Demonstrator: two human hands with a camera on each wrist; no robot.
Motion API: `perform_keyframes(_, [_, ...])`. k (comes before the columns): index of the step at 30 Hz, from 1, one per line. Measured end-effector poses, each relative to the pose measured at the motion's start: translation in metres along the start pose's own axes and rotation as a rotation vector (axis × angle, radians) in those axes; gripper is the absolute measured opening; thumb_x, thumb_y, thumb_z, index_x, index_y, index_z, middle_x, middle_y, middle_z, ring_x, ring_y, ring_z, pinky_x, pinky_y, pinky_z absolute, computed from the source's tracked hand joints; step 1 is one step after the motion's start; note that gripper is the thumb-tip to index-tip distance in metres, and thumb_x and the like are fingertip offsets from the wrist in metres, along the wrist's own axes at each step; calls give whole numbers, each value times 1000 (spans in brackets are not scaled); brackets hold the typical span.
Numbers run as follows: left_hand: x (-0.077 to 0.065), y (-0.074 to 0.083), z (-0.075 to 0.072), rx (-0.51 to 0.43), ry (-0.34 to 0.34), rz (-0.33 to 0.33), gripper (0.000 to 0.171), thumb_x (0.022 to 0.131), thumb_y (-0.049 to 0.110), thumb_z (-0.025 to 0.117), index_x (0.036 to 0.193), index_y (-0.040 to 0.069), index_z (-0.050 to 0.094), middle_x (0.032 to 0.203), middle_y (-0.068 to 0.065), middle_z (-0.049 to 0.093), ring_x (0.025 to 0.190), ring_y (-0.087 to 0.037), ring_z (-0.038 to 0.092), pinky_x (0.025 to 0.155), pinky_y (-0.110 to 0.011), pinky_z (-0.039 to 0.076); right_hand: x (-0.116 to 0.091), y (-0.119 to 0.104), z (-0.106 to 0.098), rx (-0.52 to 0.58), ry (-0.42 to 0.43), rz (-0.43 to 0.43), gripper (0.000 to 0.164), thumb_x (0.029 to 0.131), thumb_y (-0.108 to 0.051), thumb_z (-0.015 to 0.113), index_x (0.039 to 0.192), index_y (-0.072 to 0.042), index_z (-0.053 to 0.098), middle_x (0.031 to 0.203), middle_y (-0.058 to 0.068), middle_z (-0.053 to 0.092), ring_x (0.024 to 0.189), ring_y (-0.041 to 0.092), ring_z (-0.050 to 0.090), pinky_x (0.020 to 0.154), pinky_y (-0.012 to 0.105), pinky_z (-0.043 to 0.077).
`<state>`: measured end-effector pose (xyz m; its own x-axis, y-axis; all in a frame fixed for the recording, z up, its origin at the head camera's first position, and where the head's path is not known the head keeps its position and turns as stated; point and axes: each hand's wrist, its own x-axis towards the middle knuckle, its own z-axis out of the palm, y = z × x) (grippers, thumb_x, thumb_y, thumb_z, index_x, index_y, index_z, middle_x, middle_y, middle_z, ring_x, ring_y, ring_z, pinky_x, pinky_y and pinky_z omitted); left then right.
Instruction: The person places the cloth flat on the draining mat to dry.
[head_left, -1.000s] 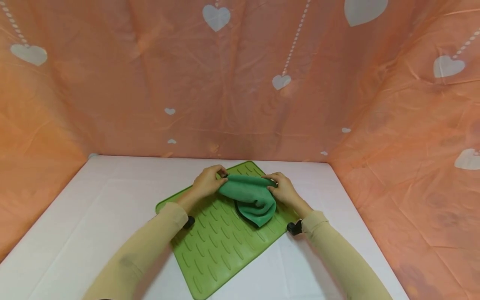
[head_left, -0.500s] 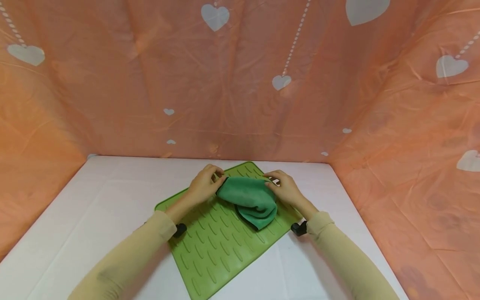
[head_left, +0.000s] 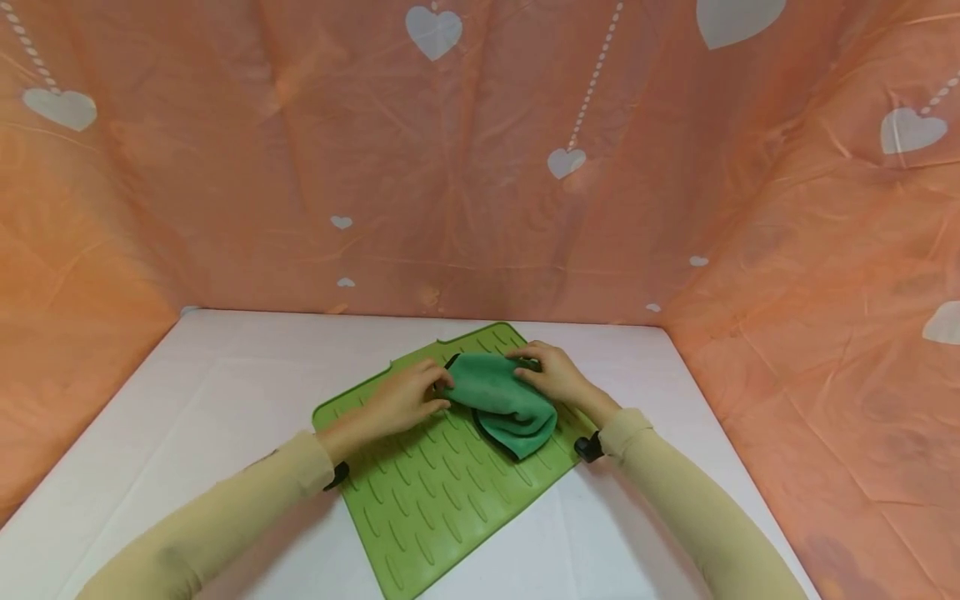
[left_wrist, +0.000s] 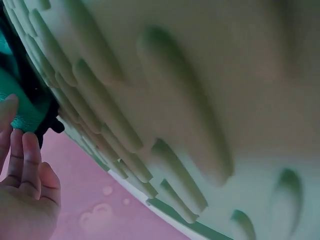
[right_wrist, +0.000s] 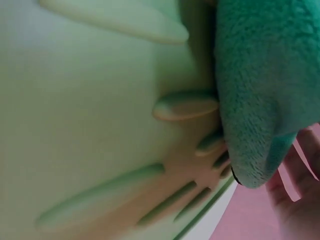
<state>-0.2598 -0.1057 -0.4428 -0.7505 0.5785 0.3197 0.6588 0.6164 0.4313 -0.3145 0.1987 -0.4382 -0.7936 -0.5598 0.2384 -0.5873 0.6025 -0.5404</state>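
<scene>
Cloth, green and dark-edged [head_left: 498, 396], lies folded and bunched on the green mat [head_left: 427, 508], just right of centre in the head view! Here's the left hand [head_left: 401, 396] at the cloth's left end, thumb and fingers parted and loosely bent, though whether they touch the fabric I can't tell. Over at the cloth's upper right, the right hand [head_left: 553, 372] has its thumb on the fabric and its fingers at the far edge; whether they're pinching it, I can't tell. That mat sits slanted on the white table [head_left: 187, 433], ridges showing toward the bottom of the frame.
</scene>
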Motion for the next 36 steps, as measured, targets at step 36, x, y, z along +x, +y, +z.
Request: perform_keyframes(36, [87,-27,15,-39,52,-300,15,102,15,68,116,12,75,113,-8,69,100,-27,69,78,-42,57,13,34,-1,-7,165,318,26,99,-8,70,124,-4,74,118,18,73,107,35,68,89,48,57])
